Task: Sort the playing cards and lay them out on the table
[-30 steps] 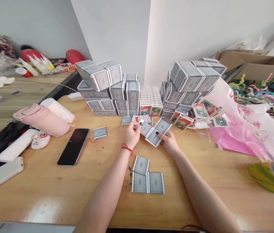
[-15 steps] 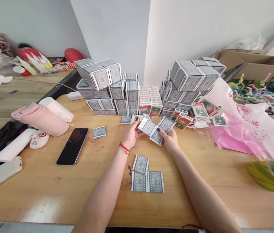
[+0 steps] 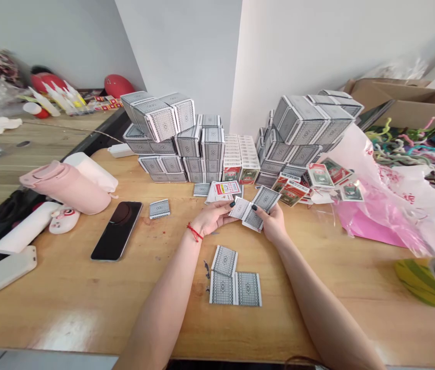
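The left hand (image 3: 213, 218) is pinching one end of the grey cards (image 3: 249, 216), the right hand (image 3: 275, 224) is clasping the other, and both are holding them above the counter (image 3: 125, 300), in front of grey stacks (image 3: 212, 145).

Pale grey walls (image 3: 178, 51) behind wood tbl (image 3: 67, 288) w/ glare (image 3: 67, 329) nr front edge, grey-brn desk (image 3: 53, 146) on L.

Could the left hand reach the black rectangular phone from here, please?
Probably yes: the left hand pinches grey-patterned rectangular cards, but only brown wooden tabletop seems to separate it from the phone.
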### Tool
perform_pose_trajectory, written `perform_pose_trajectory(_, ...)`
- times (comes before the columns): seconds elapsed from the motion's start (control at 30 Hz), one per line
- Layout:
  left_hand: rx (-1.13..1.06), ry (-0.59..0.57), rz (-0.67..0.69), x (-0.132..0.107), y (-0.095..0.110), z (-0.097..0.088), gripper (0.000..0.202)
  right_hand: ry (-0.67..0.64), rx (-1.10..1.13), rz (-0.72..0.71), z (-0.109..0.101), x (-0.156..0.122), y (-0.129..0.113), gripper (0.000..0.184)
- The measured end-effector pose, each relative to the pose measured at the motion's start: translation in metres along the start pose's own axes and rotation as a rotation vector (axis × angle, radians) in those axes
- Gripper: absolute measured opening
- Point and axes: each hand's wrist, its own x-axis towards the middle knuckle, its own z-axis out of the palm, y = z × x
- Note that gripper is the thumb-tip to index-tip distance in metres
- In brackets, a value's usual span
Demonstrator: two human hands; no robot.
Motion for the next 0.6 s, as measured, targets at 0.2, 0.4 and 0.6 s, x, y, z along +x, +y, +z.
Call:
perform_pose_trajectory(0.2, 0.087, 0.136, -0.005, -0.0008, 0.0015, 0.0026, 0.014, -0.003, 0.023, 0.033, 0.0004, -0.0007, -0.0031, 0.039)
perform_pose_trajectory(0.4, 0.090, 0.196, -0.032, 0.0004, 0.0020, 0.0027, 0.012, -0.024, 0.053, 0.058, 0.0015, -0.0021, -0.0072, 0.041)
perform_pose_trajectory(0.6, 0.114, 0.277, 0.011, 0.0040, -0.0008, 0.0047, 0.011, -0.033, 0.096, 0.086, 0.0024, -0.0043, -0.0103, 0.039)
